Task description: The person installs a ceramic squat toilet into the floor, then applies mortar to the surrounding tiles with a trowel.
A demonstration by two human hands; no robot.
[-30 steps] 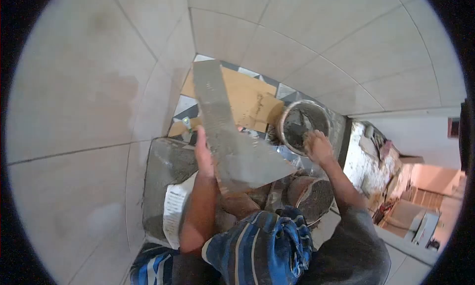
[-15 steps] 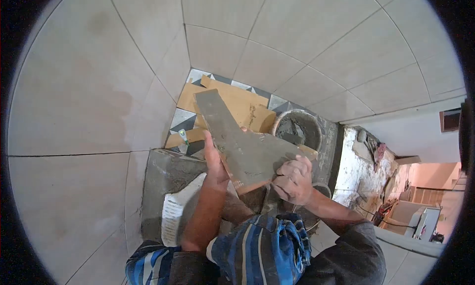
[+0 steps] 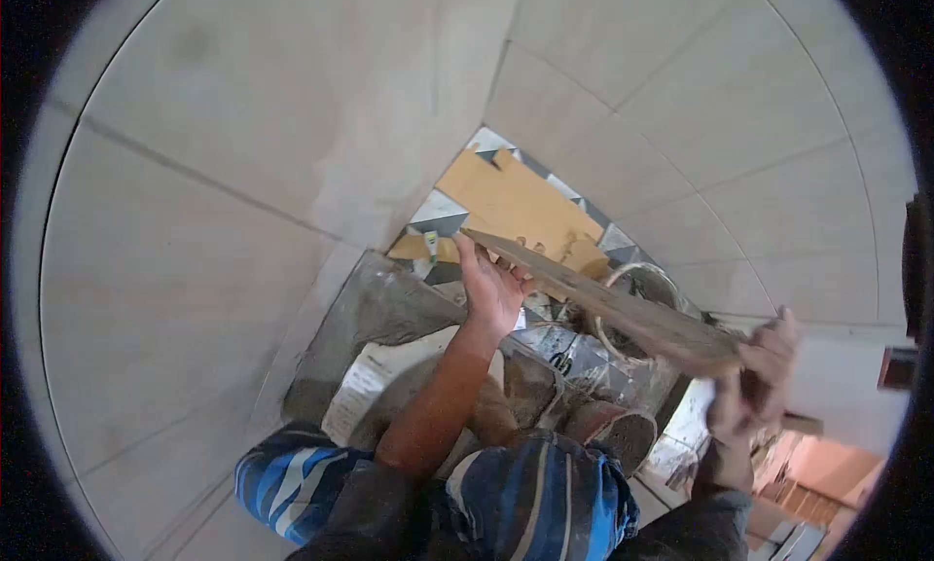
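Note:
A tile piece [image 3: 603, 303] with a grey, cement-smeared face is tilted nearly edge-on across the middle of the view. Its left end rests against my left hand [image 3: 493, 287], whose fingers lie under and around the edge. At the lower right end my right hand [image 3: 759, 376], blurred by motion, grips the piece. Behind and below it stands a bucket [image 3: 647, 284] with grey mortar inside. A second bucket [image 3: 613, 430] sits near my knee. Brown cardboard [image 3: 520, 196] covers part of the patterned floor in the corner.
Large beige wall tiles [image 3: 224, 104] meet in the corner. A white curved fixture [image 3: 375, 381] stands on a grey mortar-covered ledge [image 3: 375, 298] by my left forearm. A small tube [image 3: 431, 245] lies beside the cardboard. At lower right, an orange-walled area [image 3: 846, 464] shows.
The piece has turned from face-up to nearly edge-on and moved right. My right hand moved right and down with its end. The view has rotated, and more of the lower bucket shows.

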